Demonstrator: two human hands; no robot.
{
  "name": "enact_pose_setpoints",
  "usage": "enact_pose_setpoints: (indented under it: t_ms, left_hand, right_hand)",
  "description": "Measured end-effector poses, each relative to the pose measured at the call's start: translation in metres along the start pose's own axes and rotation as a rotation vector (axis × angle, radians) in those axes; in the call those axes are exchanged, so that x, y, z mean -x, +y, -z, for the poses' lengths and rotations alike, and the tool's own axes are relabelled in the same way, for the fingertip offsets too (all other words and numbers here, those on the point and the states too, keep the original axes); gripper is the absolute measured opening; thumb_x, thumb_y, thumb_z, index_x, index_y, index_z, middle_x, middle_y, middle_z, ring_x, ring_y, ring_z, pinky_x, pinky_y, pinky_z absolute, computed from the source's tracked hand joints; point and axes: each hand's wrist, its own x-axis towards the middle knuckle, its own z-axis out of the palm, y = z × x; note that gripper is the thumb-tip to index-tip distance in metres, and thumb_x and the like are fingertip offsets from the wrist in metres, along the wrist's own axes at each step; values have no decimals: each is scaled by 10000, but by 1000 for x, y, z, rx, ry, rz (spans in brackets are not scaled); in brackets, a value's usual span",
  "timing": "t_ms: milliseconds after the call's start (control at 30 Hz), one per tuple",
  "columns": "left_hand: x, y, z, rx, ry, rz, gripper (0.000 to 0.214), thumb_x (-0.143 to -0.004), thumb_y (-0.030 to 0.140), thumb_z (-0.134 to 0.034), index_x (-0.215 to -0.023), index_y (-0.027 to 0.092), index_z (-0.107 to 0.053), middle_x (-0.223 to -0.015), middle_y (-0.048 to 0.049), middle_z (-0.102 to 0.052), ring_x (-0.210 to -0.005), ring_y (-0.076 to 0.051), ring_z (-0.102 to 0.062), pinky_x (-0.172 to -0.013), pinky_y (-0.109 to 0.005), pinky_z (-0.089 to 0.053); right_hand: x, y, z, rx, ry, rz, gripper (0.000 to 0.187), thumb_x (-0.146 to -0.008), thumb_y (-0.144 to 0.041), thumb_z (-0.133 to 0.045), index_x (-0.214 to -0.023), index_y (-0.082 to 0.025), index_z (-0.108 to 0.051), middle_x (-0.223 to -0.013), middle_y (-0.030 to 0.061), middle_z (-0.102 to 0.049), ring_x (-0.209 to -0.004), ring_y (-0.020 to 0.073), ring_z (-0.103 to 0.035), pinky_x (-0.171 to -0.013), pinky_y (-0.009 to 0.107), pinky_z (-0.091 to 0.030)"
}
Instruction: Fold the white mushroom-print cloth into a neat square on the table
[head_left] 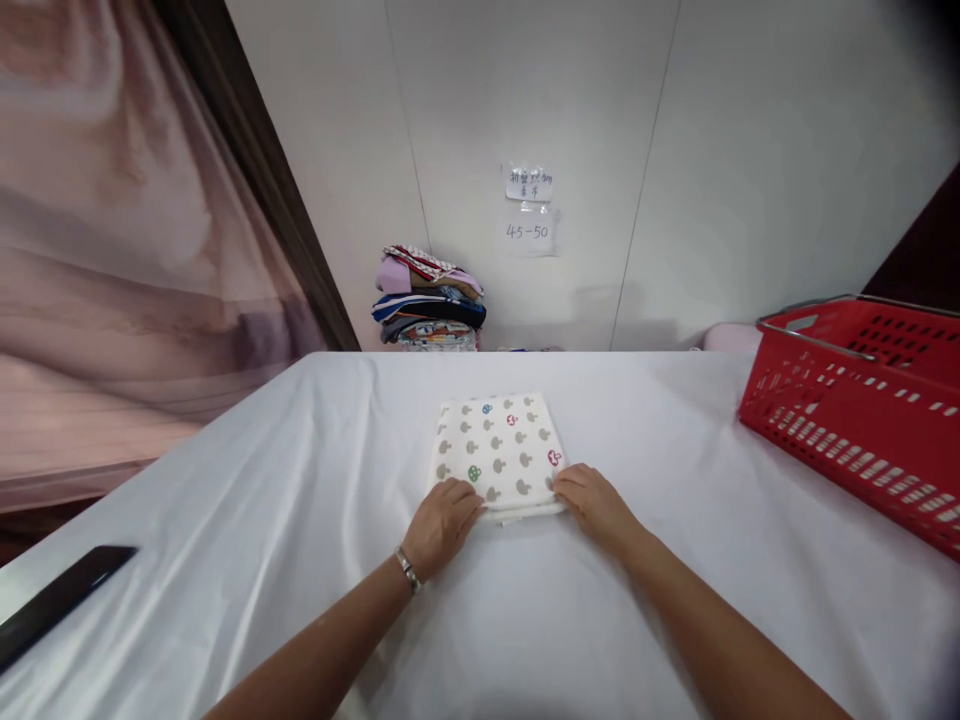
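A folded white cloth with a mushroom print (499, 445) lies flat in the middle of a table covered by a white sheet (300, 520). My left hand (442, 525) rests on the cloth's near left corner, fingers curled over the edge. My right hand (592, 503) presses on the near right corner. Both hands grip the cloth's near edge. A metal bracelet sits on my left wrist.
A red plastic basket (862, 410) stands at the table's right edge. A pile of folded cloths (429, 300) sits behind the table against the white wall, under two paper notes (529, 208). A dark flat object (56, 598) lies at the near left. A pink curtain (112, 250) hangs left.
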Motion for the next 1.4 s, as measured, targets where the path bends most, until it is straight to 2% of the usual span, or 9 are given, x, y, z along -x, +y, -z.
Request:
enact_pose_setpoints:
  t_ms: [200, 300, 600, 700, 800, 900, 1133, 1267, 1400]
  left_hand:
    - [0, 2, 4, 12, 18, -14, 196, -871, 303, -447, -953, 200, -592, -888, -64, -588, -836, -178, -525, -764, -354, -433]
    - [0, 5, 2, 15, 21, -31, 191, -866, 273, -453, -981, 214, -593, -910, -68, -595, -850, -186, -530, -743, -352, -438]
    - [-19, 9, 16, 150, -50, 176, 269, -864, 316, -441, -689, 212, -617, -727, -28, -607, -727, -153, -559, -691, -288, -454]
    - [-32, 4, 17, 115, 37, 217, 252, -865, 358, -436, -899, 220, -644, -964, -56, -641, -948, -190, -563, -846, -331, -439]
    - [-33, -1, 2, -13, -5, 134, 407, -842, 390, -472, -1206, 215, -516, -1289, -92, -493, -1226, -259, -390, -1007, -452, -310]
    - [-23, -4, -17, -122, -122, 90, 460, -880, 414, -388, -1300, 228, -417, -1375, -86, -398, -1281, -267, -320, -1031, -504, -253]
    - [-18, -3, -25, -210, -153, 91, 482, -906, 444, -295, -1339, 241, -358, -1408, -68, -348, -1305, -252, -279, -1049, -495, -236]
    - [-17, 2, -25, -195, -164, 118, 494, -906, 450, -287, -1344, 231, -350, -1419, -71, -326, -1312, -252, -264, -1056, -501, -218]
    - [-15, 2, -14, -59, -211, 162, 464, -878, 392, -368, -1304, 214, -417, -1395, -56, -369, -1299, -241, -296, -1063, -469, -233]
  right_hand:
    - [0, -6, 5, -11, -19, 40, 228, -853, -128, -400, -950, -226, -582, -880, 52, -576, -799, 169, -490, -713, 305, -366]
    - [-1, -11, 8, -5, -33, 58, 202, -831, -123, -422, -874, -229, -589, -845, 34, -556, -782, 159, -481, -716, 301, -359]
    - [-4, -11, 5, -12, -76, 43, 139, -778, -101, -468, -720, -207, -536, -761, 5, -543, -753, 148, -471, -695, 284, -332]
    - [-5, -12, 6, -20, -78, 46, 131, -784, -112, -460, -737, -206, -537, -771, 11, -547, -763, 155, -477, -697, 288, -330]
    - [-5, -15, 9, -22, -74, 42, 128, -787, -112, -449, -733, -201, -523, -762, 14, -549, -759, 157, -477, -694, 292, -327]
    - [-5, -17, 9, -21, -80, 23, 121, -786, -113, -448, -707, -193, -492, -732, 3, -545, -737, 145, -476, -691, 284, -324]
    - [-23, -27, 10, 19, -69, -31, 226, -833, -139, -406, -638, -184, -513, -684, 9, -559, -702, 141, -499, -716, 291, -346]
    - [-62, -42, 7, -81, -38, 48, 208, -870, -185, -382, -880, -189, -589, -947, 53, -610, -916, 162, -525, -824, 294, -374]
    - [-79, -46, -22, -16, -150, -44, 332, -879, -322, -401, -1154, -183, -524, -1276, 99, -483, -1207, 235, -377, -976, 394, -290]
